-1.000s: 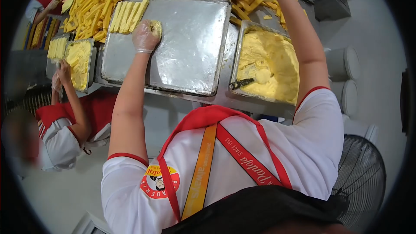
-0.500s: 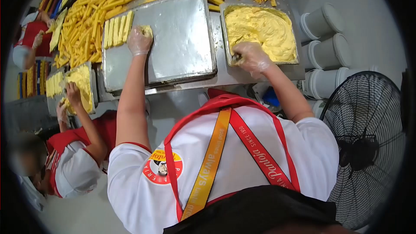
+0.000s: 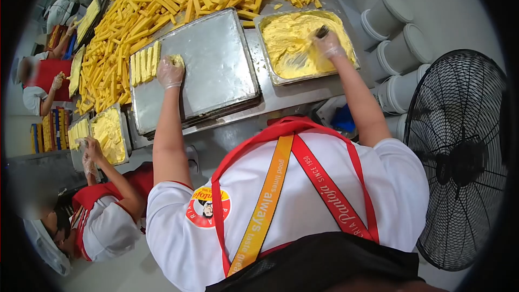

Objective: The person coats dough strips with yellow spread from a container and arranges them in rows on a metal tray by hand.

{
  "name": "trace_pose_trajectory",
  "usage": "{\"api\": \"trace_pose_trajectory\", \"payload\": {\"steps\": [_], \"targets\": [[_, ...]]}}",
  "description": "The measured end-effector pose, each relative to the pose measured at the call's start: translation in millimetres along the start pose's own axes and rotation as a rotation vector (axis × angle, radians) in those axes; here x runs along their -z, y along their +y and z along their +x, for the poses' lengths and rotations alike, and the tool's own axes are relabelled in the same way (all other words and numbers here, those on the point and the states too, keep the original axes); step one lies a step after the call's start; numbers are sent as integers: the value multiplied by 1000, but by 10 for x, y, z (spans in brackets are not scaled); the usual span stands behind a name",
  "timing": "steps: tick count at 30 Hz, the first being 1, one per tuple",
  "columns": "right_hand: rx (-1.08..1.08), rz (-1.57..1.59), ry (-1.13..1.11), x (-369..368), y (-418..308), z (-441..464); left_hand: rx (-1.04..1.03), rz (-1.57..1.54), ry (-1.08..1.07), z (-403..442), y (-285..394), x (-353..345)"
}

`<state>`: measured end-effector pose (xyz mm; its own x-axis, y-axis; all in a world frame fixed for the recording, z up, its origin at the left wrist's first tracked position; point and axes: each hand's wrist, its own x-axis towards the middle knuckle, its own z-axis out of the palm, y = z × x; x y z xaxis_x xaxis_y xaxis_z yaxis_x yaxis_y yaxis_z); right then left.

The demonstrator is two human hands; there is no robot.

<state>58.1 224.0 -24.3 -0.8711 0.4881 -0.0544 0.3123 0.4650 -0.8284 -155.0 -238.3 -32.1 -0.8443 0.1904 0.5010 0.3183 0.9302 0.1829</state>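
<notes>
My left hand (image 3: 171, 71), in a clear plastic glove, is closed around a cream-covered stick (image 3: 175, 60) over the left part of the metal sheet tray (image 3: 211, 65). Beside it lies a row of several coated yellow sticks (image 3: 145, 64) on the same tray. To the right, my gloved right hand (image 3: 330, 47) grips a tool with a dark handle (image 3: 322, 32) above a rectangular pan (image 3: 277, 79) of thick yellow cream (image 3: 286, 38). The tool's working end is blurred against the cream.
A large heap of yellow sticks (image 3: 162, 5) covers the back of the table. White lidded buckets (image 3: 405, 48) stand at the right, near a black fan (image 3: 459, 157). At left, a co-worker's hands (image 3: 93, 154) work by another cream pan (image 3: 111, 135); another person stands farther back.
My right hand has moved from the pan's near left edge across to its right side, with the tool. My left hand stays by the row of sticks. The whole view has shifted slightly.
</notes>
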Motion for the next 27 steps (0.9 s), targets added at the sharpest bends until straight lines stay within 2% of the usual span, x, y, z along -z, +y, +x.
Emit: {"api": "trace_pose_trajectory", "payload": {"steps": [1, 2, 4, 5, 6, 8, 10, 11, 12, 13, 14, 16, 18, 20, 22, 24, 26, 27], "targets": [[39, -36, 87, 89, -19, 80, -16, 11, 21, -3, -27, -35], [6, -283, 137, 204, -17, 113, -29, -17, 44, -2, -48, -59], [315, -352, 51, 111, -387, -227, -53, -77, 96, 22, -33, -87], [505, -323, -38, 55, -398, -335, -46, -110, 68, 30, 8, -53], [588, -235, -42, -24, -384, -414, -29, -96, 39, 83, 143, 57], [347, -6, -352, -27, -226, -329, 5, -64, -21, 214, 535, 304], [77, 62, -325, 122, -221, -111, -144, -41, -32, 386, 847, 217], [72, 23, -213, 201, -109, 62, -254, -47, -65, 458, 1031, 175], [202, -50, -98, 250, 28, 232, -327, -52, 33, 484, 1225, 52], [228, -102, -23, 268, -43, 235, -398, -58, 136, 528, 1440, -83], [250, -154, 50, 271, -200, 150, -408, -81, 54, 604, 1679, -117], [294, -222, -175, 209, -471, -132, -372, -53, -80, 780, 2082, -177], [583, -212, -330, 62, -450, -263, -282, 47, -181, 936, 2373, -290], [361, 9, -630, 27, -397, -176, -87, 113, -329, 1073, 2635, -255], [198, 14, -453, 76, -365, 81, 21, 164, -408, 1188, 2691, -353], [200, -106, -121, 127, -180, 330, 47, 193, -419, 1259, 2617, -626], [405, -185, -16, 113, -299, 231, 70, 179, -352, 1319, 2524, -890], [494, -171, -121, 59, -337, 122, 78, 175, -324, 1322, 2492, -961]]}}
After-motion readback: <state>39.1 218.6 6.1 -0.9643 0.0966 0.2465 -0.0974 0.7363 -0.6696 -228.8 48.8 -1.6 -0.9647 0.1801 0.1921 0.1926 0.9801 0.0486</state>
